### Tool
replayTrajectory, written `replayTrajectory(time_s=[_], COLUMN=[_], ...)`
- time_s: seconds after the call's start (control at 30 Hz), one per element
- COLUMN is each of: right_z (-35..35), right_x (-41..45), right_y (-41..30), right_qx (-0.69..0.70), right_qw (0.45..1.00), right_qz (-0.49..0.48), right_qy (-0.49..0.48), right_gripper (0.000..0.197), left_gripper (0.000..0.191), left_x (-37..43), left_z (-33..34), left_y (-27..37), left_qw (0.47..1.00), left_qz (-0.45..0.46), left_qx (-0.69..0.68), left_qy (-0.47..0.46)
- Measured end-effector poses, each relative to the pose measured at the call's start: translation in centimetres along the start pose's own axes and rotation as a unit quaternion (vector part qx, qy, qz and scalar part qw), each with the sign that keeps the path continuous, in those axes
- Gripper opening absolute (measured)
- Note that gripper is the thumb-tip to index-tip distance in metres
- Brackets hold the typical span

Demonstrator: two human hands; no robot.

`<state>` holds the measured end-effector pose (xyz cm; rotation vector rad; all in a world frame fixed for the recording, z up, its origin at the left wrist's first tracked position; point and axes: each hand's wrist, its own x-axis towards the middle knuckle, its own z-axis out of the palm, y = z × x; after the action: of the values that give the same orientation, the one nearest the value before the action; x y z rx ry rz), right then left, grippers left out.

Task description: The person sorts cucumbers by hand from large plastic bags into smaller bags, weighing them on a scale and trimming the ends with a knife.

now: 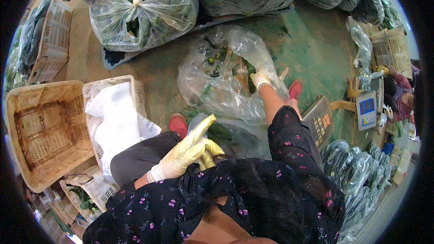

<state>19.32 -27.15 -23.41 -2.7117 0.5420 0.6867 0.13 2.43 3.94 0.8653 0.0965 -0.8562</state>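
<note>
My left hand (pixel 188 154), in a yellow-stained white glove, is held low in front of my lap. Its index finger points up and away, and the other fingers are bent and apart. Thin clear film shows beside the index finger. Below it, between my legs, lies a clear plastic bag (pixel 249 140) with dark green produce inside. My right hand (pixel 261 78), gloved in white, reaches into a large clear plastic bag (pixel 193 81) spread on the floor with its mouth wide. Its fingers are closed at a long dark green vegetable (pixel 251 69), probably a cucumber. Small green pieces (pixel 211 61) lie further inside.
Full plastic sacks of green produce (pixel 162 17) stand ahead. An orange-brown plastic crate (pixel 51 125) and a crate (pixel 139 91) holding white sheets are at left. A scale display (pixel 366 110) stands right, above bagged produce (pixel 356 169). Another person (pixel 403 95) is at far right.
</note>
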Motion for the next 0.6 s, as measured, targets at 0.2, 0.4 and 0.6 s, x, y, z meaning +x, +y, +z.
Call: replayTrajectory(time_s=[0.2, 0.4, 0.6], right_z=[4.3, 2.4, -5.4], right_x=[3.7, 5.3, 0.8], right_y=[0.0, -0.2, -3.7], right_qx=[0.052, 0.099, 0.426], right_qw=[0.990, 0.982, 0.893], right_qz=[-0.042, -0.045, 0.014], right_qy=[0.126, 0.154, -0.146], right_gripper=[0.061, 0.058, 0.048], left_gripper=[0.084, 0.083, 0.077], left_x=[1.3, 1.8, 1.0], left_z=[-0.2, -0.3, -0.1], left_y=[1.7, 2.1, 0.4], left_qw=[0.996, 0.997, 1.000], left_qz=[-0.018, -0.030, -0.009], left_qx=[0.036, 0.035, -0.021], left_qy=[0.076, 0.069, 0.003])
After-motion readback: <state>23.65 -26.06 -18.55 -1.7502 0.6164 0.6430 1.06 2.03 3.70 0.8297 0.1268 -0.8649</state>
